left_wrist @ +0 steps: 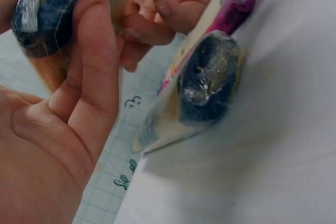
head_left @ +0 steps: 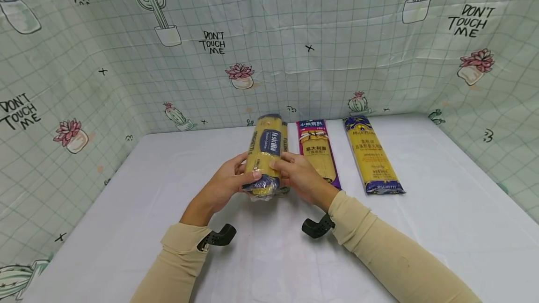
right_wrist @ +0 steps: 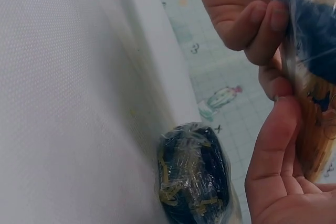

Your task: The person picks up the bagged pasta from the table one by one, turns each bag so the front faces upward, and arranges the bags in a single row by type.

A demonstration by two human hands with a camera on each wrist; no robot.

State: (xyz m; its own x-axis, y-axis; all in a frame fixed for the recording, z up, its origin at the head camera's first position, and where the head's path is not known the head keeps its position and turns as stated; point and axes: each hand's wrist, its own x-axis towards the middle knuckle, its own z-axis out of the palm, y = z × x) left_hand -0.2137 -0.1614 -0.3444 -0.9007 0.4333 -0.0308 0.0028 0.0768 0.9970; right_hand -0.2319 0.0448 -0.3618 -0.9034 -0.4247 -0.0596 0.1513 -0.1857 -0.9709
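Both hands hold a clear-wrapped spaghetti pack [head_left: 262, 153] with a dark blue label and blue ends, raised and tilted above the table. My left hand [head_left: 224, 185] grips its lower left side, thumb lying over the front near the end. On the other side my right hand [head_left: 302, 176] pinches the edge with its thumb in front. Partly hidden behind it lies a second, similar spaghetti pack [head_left: 285, 137]; its blue crinkled end [left_wrist: 210, 80] shows in the left wrist view, resting on the table. In the right wrist view the held pack [right_wrist: 315, 35] stands between the fingers of both hands.
To the right lie a purple-edged pasta pack [head_left: 317, 153] and, farther over, a yellow spaghetti pack [head_left: 374, 155] with blue ends. All rest on a white-covered table [head_left: 442, 228]. A patterned cloth backdrop [head_left: 269, 27] rises at the back and sides.
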